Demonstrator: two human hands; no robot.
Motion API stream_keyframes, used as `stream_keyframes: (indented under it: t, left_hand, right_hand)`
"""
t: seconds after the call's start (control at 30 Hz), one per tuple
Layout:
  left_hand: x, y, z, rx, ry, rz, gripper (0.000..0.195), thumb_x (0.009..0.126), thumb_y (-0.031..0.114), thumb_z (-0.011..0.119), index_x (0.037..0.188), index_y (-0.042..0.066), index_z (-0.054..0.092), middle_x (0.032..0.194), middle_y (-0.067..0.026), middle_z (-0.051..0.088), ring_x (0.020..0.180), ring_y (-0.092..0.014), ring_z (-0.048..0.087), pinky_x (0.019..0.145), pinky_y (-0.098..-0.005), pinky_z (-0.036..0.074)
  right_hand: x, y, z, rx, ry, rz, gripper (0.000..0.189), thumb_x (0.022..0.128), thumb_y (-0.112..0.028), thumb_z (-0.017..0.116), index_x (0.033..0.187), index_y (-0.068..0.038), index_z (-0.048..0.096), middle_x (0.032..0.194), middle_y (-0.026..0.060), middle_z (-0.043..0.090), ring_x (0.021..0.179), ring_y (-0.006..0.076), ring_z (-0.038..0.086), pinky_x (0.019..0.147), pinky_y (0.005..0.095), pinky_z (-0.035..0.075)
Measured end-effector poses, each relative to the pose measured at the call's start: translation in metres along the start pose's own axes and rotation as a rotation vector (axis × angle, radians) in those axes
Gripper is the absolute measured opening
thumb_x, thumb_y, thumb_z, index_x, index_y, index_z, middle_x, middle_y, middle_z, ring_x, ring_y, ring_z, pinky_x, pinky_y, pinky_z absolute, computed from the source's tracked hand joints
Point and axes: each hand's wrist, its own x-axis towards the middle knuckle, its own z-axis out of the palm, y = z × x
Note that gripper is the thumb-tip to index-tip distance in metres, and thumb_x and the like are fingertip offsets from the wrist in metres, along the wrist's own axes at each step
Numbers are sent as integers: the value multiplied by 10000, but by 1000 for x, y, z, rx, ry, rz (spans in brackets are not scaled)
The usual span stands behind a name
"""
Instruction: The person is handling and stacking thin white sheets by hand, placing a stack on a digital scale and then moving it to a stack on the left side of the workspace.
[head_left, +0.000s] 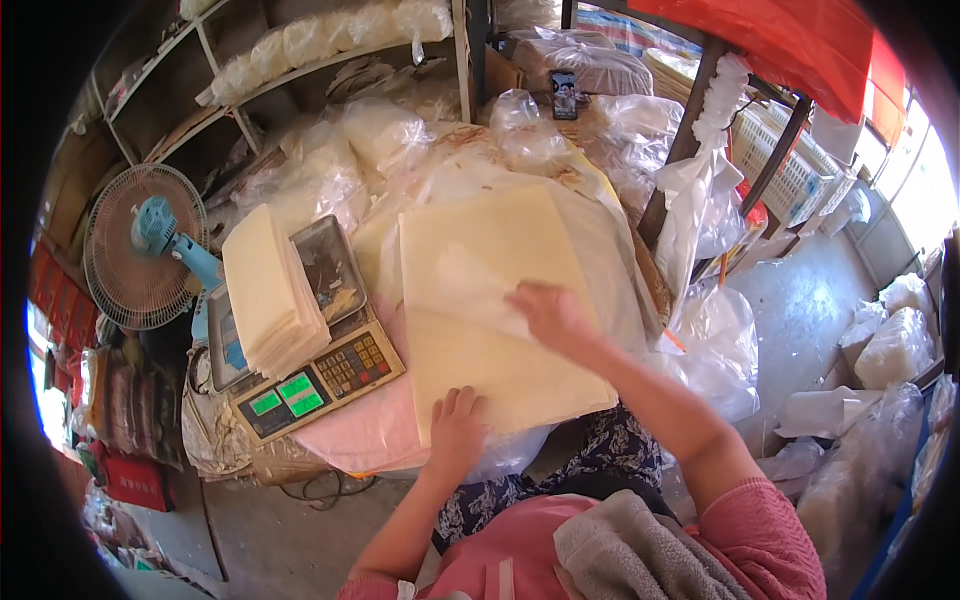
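Note:
A large flat stack of thin cream-coloured sheets (487, 247) lies on the cloth-covered table before me. My left hand (457, 424) rests on the near left edge of these sheets, fingers spread. My right hand (551, 315), slightly blurred, is over the right-centre of the stack, beside a whitish patch on the top sheet. Whether it pinches a sheet cannot be told. Left of the stack stands a digital scale (315, 382) with lit green displays. A folded pile of similar cream sheets (262, 292) lies tilted on its metal tray (330, 262).
A blue desk fan (154, 217) stands at the left. Clear plastic bags (382, 135) line the table's back, with a phone (563, 94) beyond. Wooden posts (682, 142) and hanging plastic are at the right. Shelves (300, 75) rise behind; white plastic crates (780, 157) stand at right.

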Motion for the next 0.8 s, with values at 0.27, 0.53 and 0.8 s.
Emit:
stream_keyframes:
  t: [0.27,0.53,0.8]
  left_hand:
    - [104,-40,1,-2,-82,-112,556,763,324,743,1211,31,592,1384,-165,466,1289,-367,428,984,-508,441]
    - [145,-34,7,106,-351,-278,823,737,397,806,1375,8,462,1490,-206,323,1357,-465,313,991,-665,384]
    - [146,-30,0,101,-382,-301,789,735,389,813,1351,9,498,1474,-208,346,1351,-465,324,1000,-644,400]
  right_hand:
    - [30,-26,-22,-132,-145,-160,158,937,-216,557,966,-65,596,840,167,670,760,350,668,624,481,510]
    - [117,-10,-165,-355,329,-339,197,954,-138,543,1079,-88,686,889,104,718,779,209,683,735,330,535]
    - [81,-69,-275,-233,580,-278,234,956,-128,603,1136,15,651,853,79,736,810,107,699,749,253,524]
